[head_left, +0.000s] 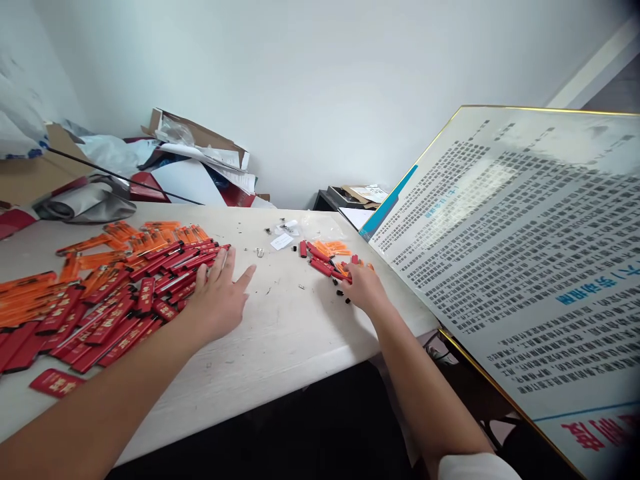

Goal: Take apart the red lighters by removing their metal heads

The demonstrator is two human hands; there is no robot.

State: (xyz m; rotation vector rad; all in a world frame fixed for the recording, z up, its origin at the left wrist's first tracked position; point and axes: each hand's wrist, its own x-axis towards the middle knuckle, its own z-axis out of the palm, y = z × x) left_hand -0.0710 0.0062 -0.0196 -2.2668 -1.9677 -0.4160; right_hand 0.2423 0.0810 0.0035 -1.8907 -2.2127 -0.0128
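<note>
My left hand (223, 300) lies with fingers spread at the right edge of a large pile of flat red pieces with gold lettering (113, 320). Its fingertips touch the nearest red pieces, and nothing is gripped. Orange translucent pieces (30, 297) lie behind and left of the red ones. Across the table, my right hand (365, 288) reaches into a smaller group of red pieces (320, 265) and orange pieces (333, 248). Its fingers are bent together on a red piece (344, 276), partly hidden by the hand. Small black bits (339, 293) lie beside it.
A white table (280, 333) holds small metal bits (259, 253) and a paper slip (282, 241). A large printed board (525, 267) leans along the right edge. Cardboard, papers and plastic bags (195, 143) are heaped behind, against the wall. One red piece (56, 383) lies near the front left.
</note>
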